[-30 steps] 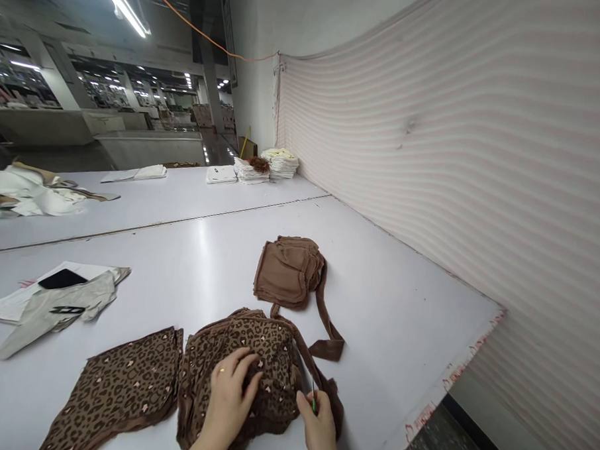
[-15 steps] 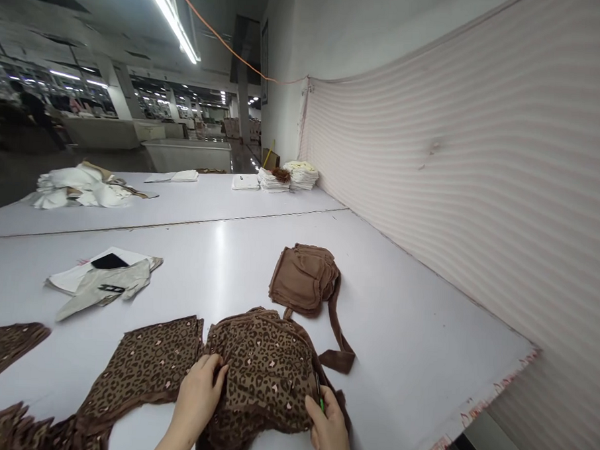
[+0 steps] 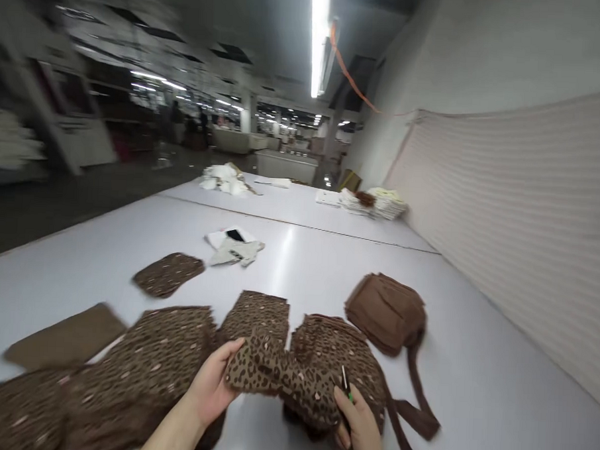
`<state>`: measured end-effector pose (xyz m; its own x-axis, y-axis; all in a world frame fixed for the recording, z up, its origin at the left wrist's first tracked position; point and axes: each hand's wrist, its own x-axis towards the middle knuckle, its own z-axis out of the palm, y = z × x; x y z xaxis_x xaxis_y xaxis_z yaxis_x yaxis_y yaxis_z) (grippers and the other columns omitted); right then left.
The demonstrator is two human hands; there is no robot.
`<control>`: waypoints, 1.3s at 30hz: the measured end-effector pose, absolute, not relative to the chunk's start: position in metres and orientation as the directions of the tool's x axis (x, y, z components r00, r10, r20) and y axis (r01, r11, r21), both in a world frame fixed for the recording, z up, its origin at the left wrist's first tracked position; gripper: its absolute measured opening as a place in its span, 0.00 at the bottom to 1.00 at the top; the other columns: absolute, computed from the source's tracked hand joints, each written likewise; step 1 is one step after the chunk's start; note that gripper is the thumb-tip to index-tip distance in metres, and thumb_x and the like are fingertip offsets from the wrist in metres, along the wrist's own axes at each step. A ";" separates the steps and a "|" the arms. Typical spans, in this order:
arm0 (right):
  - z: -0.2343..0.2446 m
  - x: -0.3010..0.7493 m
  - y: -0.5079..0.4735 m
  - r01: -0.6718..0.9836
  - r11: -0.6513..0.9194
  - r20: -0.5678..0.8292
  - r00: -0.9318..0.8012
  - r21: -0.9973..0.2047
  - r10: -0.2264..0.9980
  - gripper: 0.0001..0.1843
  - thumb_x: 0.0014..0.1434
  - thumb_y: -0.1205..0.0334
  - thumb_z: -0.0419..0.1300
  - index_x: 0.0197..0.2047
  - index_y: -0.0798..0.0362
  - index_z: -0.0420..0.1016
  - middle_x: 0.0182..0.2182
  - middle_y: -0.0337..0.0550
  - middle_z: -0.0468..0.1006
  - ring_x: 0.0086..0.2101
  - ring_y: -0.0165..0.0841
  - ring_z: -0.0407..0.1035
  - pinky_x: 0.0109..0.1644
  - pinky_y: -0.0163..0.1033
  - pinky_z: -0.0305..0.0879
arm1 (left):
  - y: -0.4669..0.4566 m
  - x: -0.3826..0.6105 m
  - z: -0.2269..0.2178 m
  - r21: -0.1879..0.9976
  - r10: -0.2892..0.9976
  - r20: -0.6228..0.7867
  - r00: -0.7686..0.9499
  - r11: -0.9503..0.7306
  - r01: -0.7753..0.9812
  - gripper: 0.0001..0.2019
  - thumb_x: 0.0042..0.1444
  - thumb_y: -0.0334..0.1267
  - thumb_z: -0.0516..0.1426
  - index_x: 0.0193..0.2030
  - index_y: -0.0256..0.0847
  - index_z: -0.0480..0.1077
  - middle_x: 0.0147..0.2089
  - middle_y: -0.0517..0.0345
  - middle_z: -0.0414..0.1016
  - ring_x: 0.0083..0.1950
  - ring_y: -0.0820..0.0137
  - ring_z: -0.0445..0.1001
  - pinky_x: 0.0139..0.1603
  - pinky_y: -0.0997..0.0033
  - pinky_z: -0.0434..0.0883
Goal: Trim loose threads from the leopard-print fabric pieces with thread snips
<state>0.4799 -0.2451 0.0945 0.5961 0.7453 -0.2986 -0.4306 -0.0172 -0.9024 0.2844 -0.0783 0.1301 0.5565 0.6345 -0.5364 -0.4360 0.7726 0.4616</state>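
Observation:
My left hand (image 3: 213, 384) grips the left edge of a leopard-print fabric piece (image 3: 268, 369) and lifts it off a stack of the same pieces (image 3: 334, 359). My right hand (image 3: 360, 430) holds the piece's right side, together with a small green-handled tool (image 3: 346, 386) between the fingers. More leopard-print pieces (image 3: 160, 355) lie spread on the white table (image 3: 473, 365) to the left. A pile of plain brown fabric (image 3: 386, 312) with a trailing strap sits just behind and right of the stack.
A small leopard piece (image 3: 168, 274) and a plain brown piece (image 3: 66, 334) lie to the left. Papers with a black phone (image 3: 234, 243) sit mid-table. White stacks (image 3: 380, 203) stand at the far end. A striped cloth wall (image 3: 519, 221) borders the right side.
The view has swung left and is blurred. My left hand has shifted from the stack's top to its left edge and raised one leopard piece; my right hand stays at the right side.

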 end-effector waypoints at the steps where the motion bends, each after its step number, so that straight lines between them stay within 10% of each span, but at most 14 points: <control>1: 0.107 0.466 -0.227 -0.432 -0.004 -0.271 0.559 -0.902 0.784 0.22 0.48 0.48 0.70 0.40 0.52 0.71 0.16 0.25 0.58 0.12 0.17 0.42 0.15 0.25 0.39 | -0.067 0.264 0.142 0.485 0.689 -0.498 0.527 0.725 -0.489 0.10 0.54 0.31 0.56 0.42 0.32 0.71 0.36 0.51 0.79 0.39 0.63 0.79 0.44 0.63 0.75; 6: 0.139 0.385 -0.136 -0.411 0.034 -0.138 0.382 -0.911 0.914 0.27 0.50 0.52 0.69 0.51 0.48 0.69 0.35 0.41 0.76 0.29 0.32 0.70 0.29 0.31 0.66 | -0.013 0.147 0.155 0.745 0.928 -0.289 0.235 0.372 -0.554 0.10 0.52 0.36 0.55 0.41 0.37 0.71 0.36 0.55 0.78 0.37 0.66 0.78 0.43 0.63 0.74; 10: 0.089 0.321 -0.083 -0.181 0.013 -0.045 0.314 -0.983 0.948 0.21 0.50 0.49 0.64 0.45 0.51 0.73 0.44 0.46 0.77 0.45 0.42 0.70 0.47 0.41 0.67 | 0.008 0.068 0.101 0.978 0.977 -0.210 -0.040 0.209 -0.029 0.13 0.49 0.48 0.56 0.33 0.41 0.68 0.30 0.60 0.75 0.33 0.65 0.75 0.36 0.66 0.73; 15: 0.013 0.277 -0.069 0.034 -0.172 -0.143 0.409 -0.985 0.901 0.16 0.42 0.51 0.60 0.33 0.52 0.72 0.31 0.45 0.78 0.37 0.45 0.71 0.45 0.47 0.65 | 0.017 0.023 0.032 0.925 0.972 -0.181 -0.153 0.221 0.309 0.15 0.37 0.49 0.60 0.21 0.43 0.61 0.25 0.60 0.70 0.35 0.59 0.74 0.41 0.60 0.71; 21: -0.001 0.309 -0.115 0.110 -0.188 -0.118 0.457 -0.976 0.882 0.16 0.48 0.47 0.58 0.33 0.51 0.72 0.32 0.44 0.77 0.38 0.42 0.71 0.44 0.41 0.66 | 0.009 0.036 0.021 0.838 0.977 0.018 -0.212 0.101 0.537 0.16 0.44 0.48 0.55 0.37 0.41 0.67 0.53 0.42 0.68 0.57 0.48 0.65 0.59 0.45 0.60; 26: -0.023 0.396 -0.180 -0.088 -0.240 -0.232 0.696 -0.967 0.680 0.25 0.39 0.42 0.66 0.35 0.53 0.73 0.34 0.47 0.78 0.35 0.43 0.73 0.41 0.42 0.70 | -0.036 0.115 0.035 0.677 0.931 0.334 0.143 -0.343 0.651 0.13 0.57 0.46 0.50 0.42 0.44 0.70 0.57 0.47 0.67 0.60 0.55 0.65 0.61 0.48 0.62; 39: -0.021 0.580 -0.328 0.098 -0.289 0.036 0.977 -0.952 0.211 0.23 0.44 0.43 0.60 0.37 0.52 0.74 0.35 0.47 0.78 0.38 0.45 0.71 0.44 0.46 0.68 | -0.143 0.397 0.049 0.835 0.428 0.175 0.887 -0.542 0.097 0.09 0.60 0.37 0.50 0.42 0.45 0.70 0.45 0.52 0.73 0.48 0.63 0.71 0.51 0.63 0.70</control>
